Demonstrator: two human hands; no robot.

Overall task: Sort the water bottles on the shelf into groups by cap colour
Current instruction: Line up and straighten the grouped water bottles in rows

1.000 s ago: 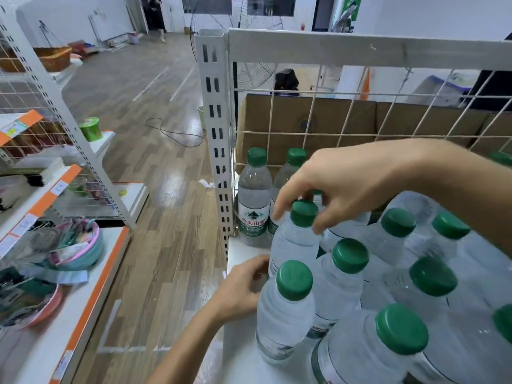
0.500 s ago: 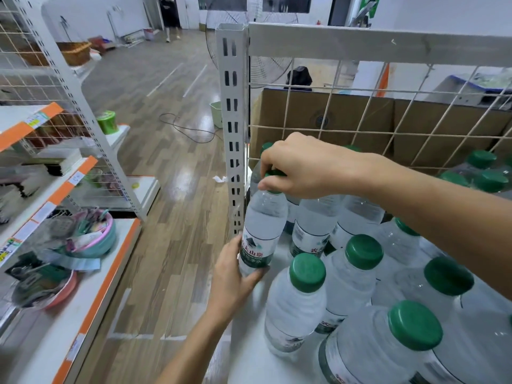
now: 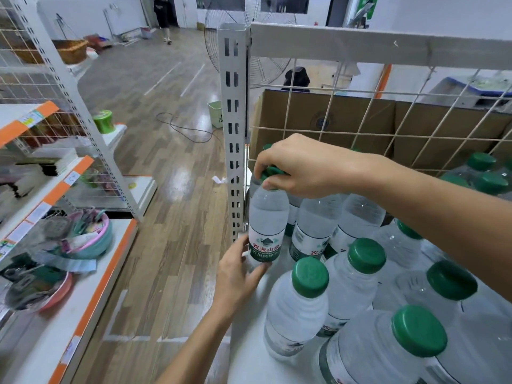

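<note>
One water bottle, the corner bottle [image 3: 267, 223], stands upright at the far left end of the white shelf [image 3: 249, 345], just beside the slotted upright post [image 3: 234, 128]. Both hands hold it. The right hand [image 3: 304, 169] reaches in from the right and pinches its green cap [image 3: 273, 172] from above with curled fingers and thumb. The left hand [image 3: 238, 273] comes up from below and wraps round its lower body, with the thumb across the front under the label.

Touching or just right of it stand two neighbouring bottles [image 3: 313, 225], their caps hidden under the right hand and forearm. Nearer the camera is a close cluster of front bottles [image 3: 297, 309], and a few more stand at the far right by the back. Every cap that shows is green.

A wire grid [image 3: 357, 128] backs the shelf, with cardboard boxes [image 3: 327, 117] behind it. Across the wooden floor [image 3: 171, 217] to the left stands a second rack [image 3: 91, 295] with orange edging, carrying bowls of small items. Farther off are a standing fan [image 3: 266, 70], a pale green bin [image 3: 215, 113] and a loose cable [image 3: 182, 128].
</note>
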